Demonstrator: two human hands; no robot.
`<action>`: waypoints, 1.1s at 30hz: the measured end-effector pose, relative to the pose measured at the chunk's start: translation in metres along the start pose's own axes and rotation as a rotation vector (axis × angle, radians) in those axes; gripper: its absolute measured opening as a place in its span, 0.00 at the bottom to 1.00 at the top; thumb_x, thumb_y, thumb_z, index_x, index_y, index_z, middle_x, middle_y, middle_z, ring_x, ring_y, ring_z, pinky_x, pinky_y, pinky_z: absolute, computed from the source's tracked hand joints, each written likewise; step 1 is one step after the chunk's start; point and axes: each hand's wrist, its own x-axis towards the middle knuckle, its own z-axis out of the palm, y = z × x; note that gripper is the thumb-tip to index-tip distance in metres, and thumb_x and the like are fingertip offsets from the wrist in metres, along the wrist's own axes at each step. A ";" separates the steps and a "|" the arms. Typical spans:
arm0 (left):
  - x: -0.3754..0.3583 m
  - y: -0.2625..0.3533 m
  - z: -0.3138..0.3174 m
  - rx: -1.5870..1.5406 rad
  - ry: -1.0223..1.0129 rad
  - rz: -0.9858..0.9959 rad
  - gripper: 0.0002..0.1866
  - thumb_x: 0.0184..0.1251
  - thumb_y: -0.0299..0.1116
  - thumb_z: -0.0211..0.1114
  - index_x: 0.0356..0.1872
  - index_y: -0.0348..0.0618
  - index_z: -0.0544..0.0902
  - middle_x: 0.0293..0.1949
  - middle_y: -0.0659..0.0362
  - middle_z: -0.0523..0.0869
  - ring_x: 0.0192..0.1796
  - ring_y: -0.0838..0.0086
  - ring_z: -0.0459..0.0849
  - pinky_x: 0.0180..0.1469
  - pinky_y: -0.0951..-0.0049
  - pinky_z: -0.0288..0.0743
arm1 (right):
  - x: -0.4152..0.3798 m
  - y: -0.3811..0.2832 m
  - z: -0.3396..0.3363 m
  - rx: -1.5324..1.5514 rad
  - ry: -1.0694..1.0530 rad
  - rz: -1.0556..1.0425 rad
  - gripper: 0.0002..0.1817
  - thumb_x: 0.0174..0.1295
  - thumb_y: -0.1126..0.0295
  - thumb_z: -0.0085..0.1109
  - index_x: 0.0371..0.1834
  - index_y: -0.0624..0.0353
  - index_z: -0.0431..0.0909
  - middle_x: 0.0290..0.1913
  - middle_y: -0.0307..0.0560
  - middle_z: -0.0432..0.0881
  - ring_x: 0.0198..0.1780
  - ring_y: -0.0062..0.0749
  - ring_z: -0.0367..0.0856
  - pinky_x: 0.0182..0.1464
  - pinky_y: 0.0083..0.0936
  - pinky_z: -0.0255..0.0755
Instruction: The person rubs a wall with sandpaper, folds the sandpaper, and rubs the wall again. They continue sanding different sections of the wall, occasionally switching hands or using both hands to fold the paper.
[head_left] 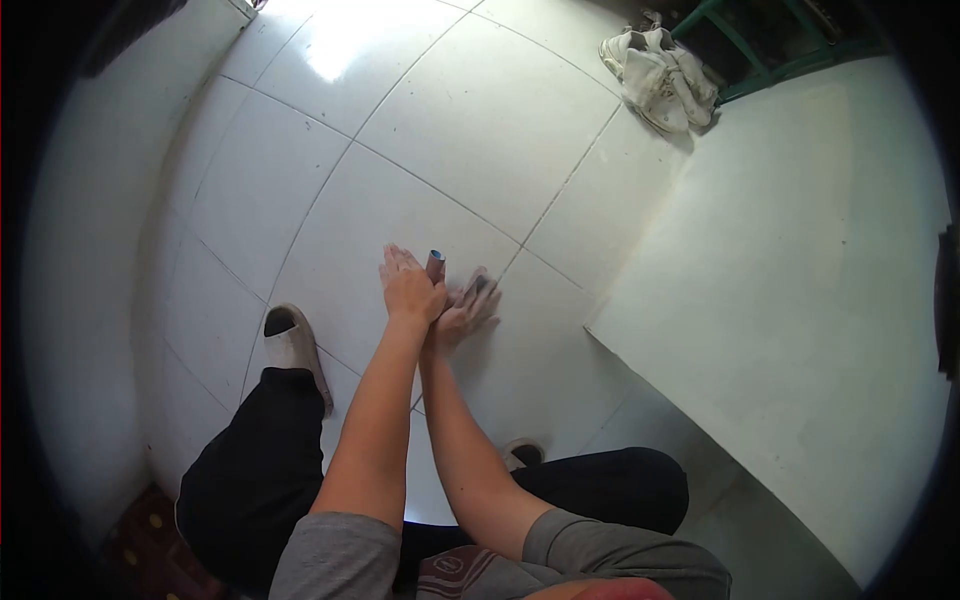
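Left hand (408, 290): yours, extended, left of brown tube (434, 268); grip, cannot tell.
Right hand (466, 312): yours, fingers spread, right of tube; hold, cannot tell.

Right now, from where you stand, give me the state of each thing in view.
Left hand: open, fingers extended.
Right hand: open, fingers spread, slightly blurred.
Tube: visible end open, rest hidden.
White shoes: off the feet, soiled.
Left slipper: worn.
Right slipper: partly hidden.
Floor: specked, glare at one spot.

White shoes (662, 82) sit on the tiled floor (470, 110) beside green metal framework (740, 45).
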 end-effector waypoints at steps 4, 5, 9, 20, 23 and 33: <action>0.005 -0.001 -0.005 0.083 -0.025 0.016 0.44 0.69 0.51 0.59 0.73 0.18 0.66 0.78 0.32 0.61 0.85 0.45 0.50 0.84 0.51 0.44 | 0.035 0.002 0.020 0.125 0.206 -0.068 0.29 0.84 0.58 0.36 0.85 0.52 0.56 0.82 0.53 0.63 0.84 0.54 0.54 0.82 0.61 0.43; 0.003 0.000 -0.005 0.127 -0.011 0.025 0.41 0.72 0.52 0.56 0.72 0.20 0.68 0.77 0.32 0.64 0.84 0.44 0.53 0.84 0.52 0.45 | 0.044 0.004 0.024 0.194 0.256 -0.080 0.29 0.84 0.59 0.37 0.85 0.52 0.56 0.81 0.53 0.65 0.84 0.55 0.55 0.82 0.59 0.45; -0.002 0.031 -0.071 0.517 -0.319 0.250 0.32 0.75 0.50 0.55 0.69 0.34 0.79 0.71 0.36 0.75 0.76 0.41 0.70 0.80 0.51 0.56 | 0.069 -0.011 -0.005 0.339 0.481 -0.013 0.28 0.82 0.67 0.41 0.83 0.58 0.57 0.78 0.56 0.68 0.81 0.62 0.58 0.79 0.54 0.56; 0.053 0.116 -0.260 0.453 -0.413 1.083 0.21 0.79 0.49 0.59 0.57 0.44 0.83 0.39 0.51 0.92 0.47 0.56 0.91 0.50 0.60 0.84 | 0.109 -0.082 -0.082 1.223 0.659 0.534 0.18 0.78 0.70 0.49 0.62 0.71 0.79 0.59 0.59 0.86 0.60 0.49 0.86 0.66 0.39 0.78; 0.083 0.102 -0.260 0.420 -0.553 1.089 0.22 0.78 0.50 0.60 0.59 0.44 0.82 0.39 0.51 0.91 0.48 0.56 0.91 0.52 0.58 0.83 | 0.103 -0.092 -0.077 1.004 0.657 0.416 0.16 0.76 0.69 0.50 0.57 0.70 0.81 0.51 0.57 0.88 0.52 0.43 0.88 0.59 0.36 0.80; 0.069 0.120 -0.226 0.538 -0.552 1.294 0.21 0.70 0.47 0.65 0.55 0.43 0.84 0.45 0.50 0.91 0.52 0.54 0.90 0.54 0.54 0.83 | 0.048 -0.048 0.030 0.475 0.188 0.301 0.13 0.76 0.69 0.50 0.52 0.69 0.78 0.44 0.61 0.85 0.47 0.52 0.86 0.52 0.42 0.76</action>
